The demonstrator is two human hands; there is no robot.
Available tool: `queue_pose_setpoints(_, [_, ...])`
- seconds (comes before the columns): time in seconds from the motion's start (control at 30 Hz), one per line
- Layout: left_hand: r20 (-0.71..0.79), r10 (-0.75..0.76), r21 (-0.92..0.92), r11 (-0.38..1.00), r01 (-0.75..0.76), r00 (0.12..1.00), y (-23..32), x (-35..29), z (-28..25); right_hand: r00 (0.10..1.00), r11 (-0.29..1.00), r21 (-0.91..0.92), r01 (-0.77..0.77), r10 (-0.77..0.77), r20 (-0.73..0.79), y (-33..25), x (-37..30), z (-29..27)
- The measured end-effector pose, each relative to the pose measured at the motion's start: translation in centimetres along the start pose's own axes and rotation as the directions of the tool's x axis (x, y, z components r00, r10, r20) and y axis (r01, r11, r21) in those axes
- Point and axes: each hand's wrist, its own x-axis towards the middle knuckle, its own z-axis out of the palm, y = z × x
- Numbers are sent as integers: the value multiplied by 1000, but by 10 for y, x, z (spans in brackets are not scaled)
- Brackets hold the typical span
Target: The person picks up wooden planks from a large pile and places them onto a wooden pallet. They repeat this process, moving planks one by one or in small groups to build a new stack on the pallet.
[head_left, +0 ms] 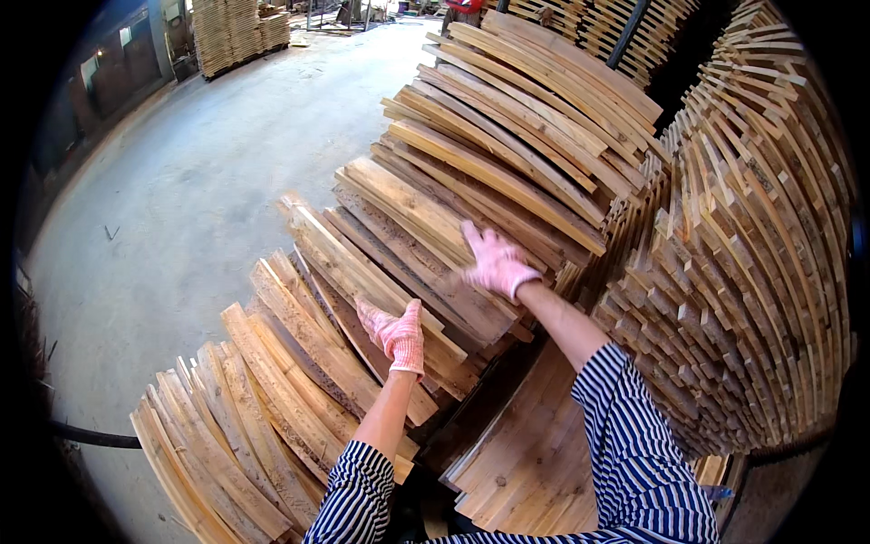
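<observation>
A long row of rough wooden planks [412,204] runs from the lower left to the upper right, laid side by side in overlapping layers. My left hand [396,337], in a pink knit glove, is at a pale plank [335,249] in the middle of the row, thumb raised and fingers stretched out. Farther right and higher, my right hand [498,263], gloved alike, is spread over the near ends of darker boards [453,295]; its fingertips are slightly blurred. I cannot tell whether either palm touches wood. Neither hand is closed around a plank.
Smooth boards [535,444] lie flat just in front of me. A tall stack of slats [734,299] curves along the right side. Another stacked pile [237,36] stands at the back left, beyond the concrete floor [199,181]. A dark bar [95,437] juts out at left.
</observation>
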Motion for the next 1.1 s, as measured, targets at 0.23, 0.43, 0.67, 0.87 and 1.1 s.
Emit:
queue_pose_setpoints(0.23, [285,-85,-549,803,235,955,-27,13,-58,997,992,122,40,-48,62,26,-4,7])
queue_pose_setpoints(0.43, [481,-153,-662,582,472,863,-12,-40,-117,976,982,135,-130,103,194,5,-42,10])
queue_pose_setpoints(0.67, [423,-163,-660,619,426,891,-30,-77,-91,982,945,303,-121,68,178,54,-31,45])
queue_pose_setpoints(0.87, [487,-154,-590,667,455,859,-36,-77,-110,960,899,422,-118,-5,280,32,-93,15])
queue_pose_setpoints(1.1, [928,-172,-288,233,929,331,0,-130,-63,954,797,585,-150,-38,296,41,-319,30])
